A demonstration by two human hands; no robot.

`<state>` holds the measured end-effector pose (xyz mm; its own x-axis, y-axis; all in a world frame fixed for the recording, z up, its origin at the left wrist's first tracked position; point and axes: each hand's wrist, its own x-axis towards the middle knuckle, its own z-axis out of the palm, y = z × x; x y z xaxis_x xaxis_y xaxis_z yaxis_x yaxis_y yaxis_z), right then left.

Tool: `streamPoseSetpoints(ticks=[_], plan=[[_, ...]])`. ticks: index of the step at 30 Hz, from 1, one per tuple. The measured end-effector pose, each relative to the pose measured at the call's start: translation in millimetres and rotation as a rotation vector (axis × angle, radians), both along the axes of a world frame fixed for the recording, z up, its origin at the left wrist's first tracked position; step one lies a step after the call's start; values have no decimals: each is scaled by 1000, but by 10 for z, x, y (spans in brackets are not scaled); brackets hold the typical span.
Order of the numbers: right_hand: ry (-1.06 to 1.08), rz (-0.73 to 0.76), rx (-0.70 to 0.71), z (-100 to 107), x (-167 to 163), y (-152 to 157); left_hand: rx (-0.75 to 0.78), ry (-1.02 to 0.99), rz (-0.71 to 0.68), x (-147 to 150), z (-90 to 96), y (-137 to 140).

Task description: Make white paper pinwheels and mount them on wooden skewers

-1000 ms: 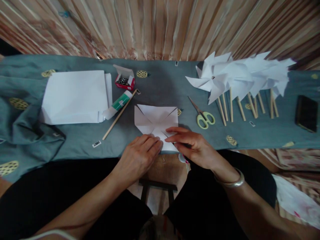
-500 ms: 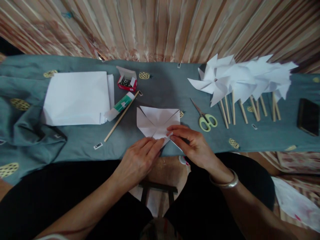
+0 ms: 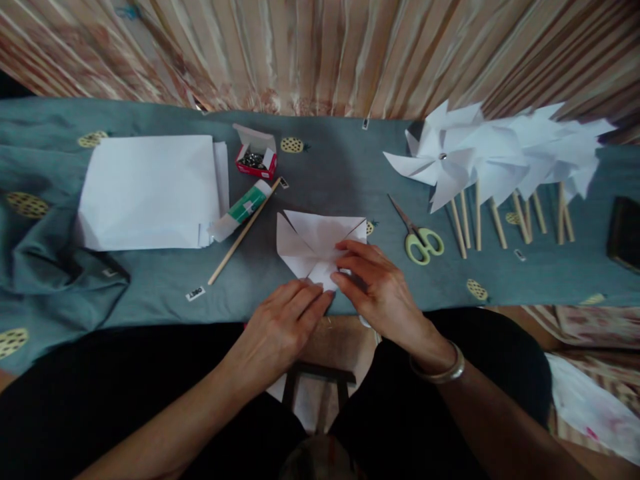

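A white square of paper (image 3: 313,233), cut inward from its corners, lies in front of me at the table's near edge. My left hand (image 3: 287,317) holds its near corner, fingers together and pressing on the paper. Over the right side bends my right hand (image 3: 377,287), its fingers and thumb closing on a cut flap whose edge shows between them. The fingers hide part of the near and right side of the sheet. Green-handled scissors (image 3: 423,244) lie to the right, apart from both hands.
Left of the paper are a wooden stick (image 3: 240,240), a glue stick (image 3: 245,208), a red box of metal pins (image 3: 256,160) and a stack of white paper (image 3: 147,193). Several paper pinwheels (image 3: 500,157) on sticks lie at the right, near a dark phone (image 3: 625,233).
My right hand has shifted slightly down and left over the paper, and the flap it held up sits lower. My left hand stays on the near corner. The view has shifted a little.
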<state>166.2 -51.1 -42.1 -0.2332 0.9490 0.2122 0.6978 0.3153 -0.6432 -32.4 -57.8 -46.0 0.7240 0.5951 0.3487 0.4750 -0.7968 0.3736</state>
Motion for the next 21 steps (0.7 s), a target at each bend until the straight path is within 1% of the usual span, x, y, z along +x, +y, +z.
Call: streamPoseSetpoints(ticks=[3,6,9,12,16,21], plan=[[49,-7,-23,-13,0,14,-24,-23,6,1,-11,-20],[120,-26,-79,-28,-1,29,-28,-26,7,-6,-20,-36],[196,-77,-147,-45,-12,39,-31,-30,5,-11,-19,-37],[250,-122,-186,-52,-31,45,-39,-38,8,-9,-14,-29],[304,-150,-217,-52,-58,53,-48,-37,10,-3,-20,-27],[346,-168,-208,-72,-98,76,-50,-29,15,-5,-29,-33]])
